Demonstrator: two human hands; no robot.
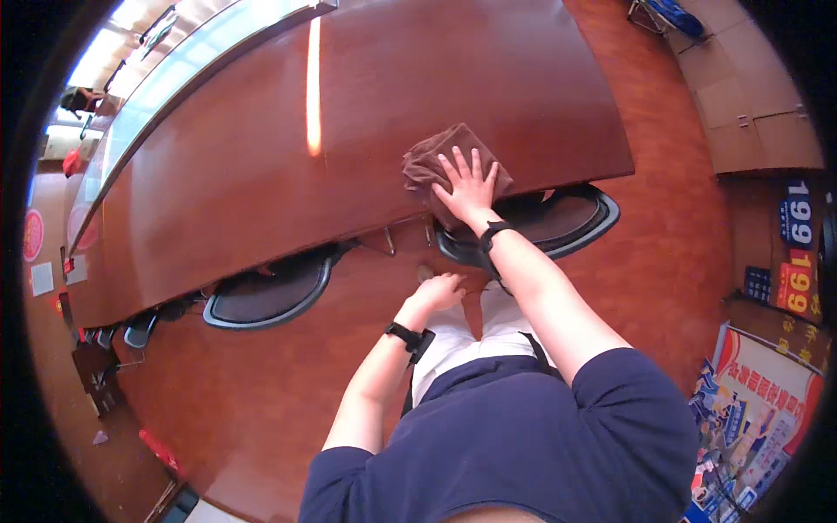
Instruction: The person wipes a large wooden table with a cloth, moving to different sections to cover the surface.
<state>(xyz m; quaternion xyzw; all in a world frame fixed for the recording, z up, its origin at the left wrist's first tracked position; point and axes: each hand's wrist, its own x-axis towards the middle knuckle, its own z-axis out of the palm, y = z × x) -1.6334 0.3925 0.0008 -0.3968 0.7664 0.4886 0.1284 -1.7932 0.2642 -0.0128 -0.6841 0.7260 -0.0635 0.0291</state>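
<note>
Head view showed me the right hand (471, 187) spread flat on a brown cloth (425, 166) at the surface (366, 113) edge. The left hand (439, 292) was loosely curled, couldn't really tell if it held anything.

Glossy reddish-brown table (235, 192); folded brown cloth (425, 166) at its edge.

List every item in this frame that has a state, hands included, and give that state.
Right hand: spread flat on the cloth.
Brown cloth: folded in layers, rumpled, at the table's near edge.
Left hand: off the table, loosely curled; grip unclear.
Table: standing, surface shiny with a bright streak of light.
Right-hand chair: partly under the table edge.
Left-hand chair: partly under the table edge.
Cabinet doors: appear shut.
</note>
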